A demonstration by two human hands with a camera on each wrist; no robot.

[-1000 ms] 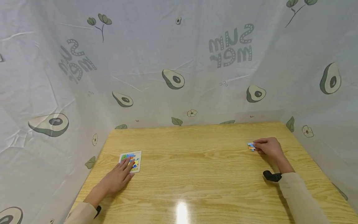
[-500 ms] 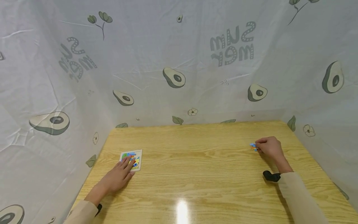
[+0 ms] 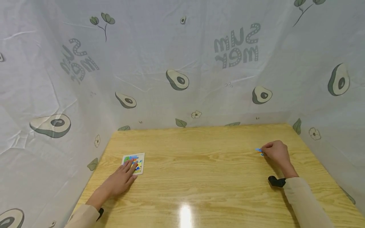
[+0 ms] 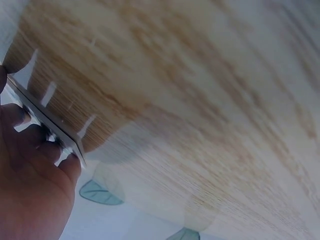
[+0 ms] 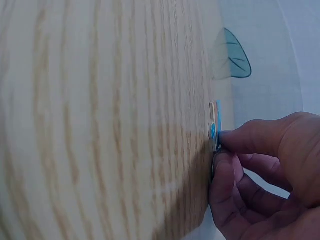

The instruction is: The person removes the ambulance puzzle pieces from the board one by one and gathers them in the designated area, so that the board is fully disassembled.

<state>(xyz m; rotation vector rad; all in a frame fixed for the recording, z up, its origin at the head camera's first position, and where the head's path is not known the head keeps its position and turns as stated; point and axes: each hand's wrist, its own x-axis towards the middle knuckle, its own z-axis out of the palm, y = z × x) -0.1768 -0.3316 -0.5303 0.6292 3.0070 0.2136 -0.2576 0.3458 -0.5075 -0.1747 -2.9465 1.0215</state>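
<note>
At the left of the table lies a small puzzle board [image 3: 140,156] with a pale frame and a colourful picture. My left hand [image 3: 117,182] rests on it with the fingers extended, covering its lower left part. In the left wrist view the board [image 4: 50,122] shows edge-on beside the fingers. Far to the right, my right hand [image 3: 277,154] pinches a blue and orange jigsaw puzzle piece [image 3: 259,150] between thumb and fingers. The right wrist view has the thin piece [image 5: 214,120] edge-on, close to the tabletop; whether it touches the wood I cannot tell. The fingers hide part of it.
The wood-grain table [image 3: 196,164] stretches between my hands, with a bright light reflection near its front. A pale curtain [image 3: 154,63] printed with avocados hangs round the back and both sides. A black strap device [image 3: 276,181] sits at my right wrist.
My right hand has shifted slightly to the right with the puzzle piece, which now appears flatter and lower to the table. My left hand stays on the board.
</note>
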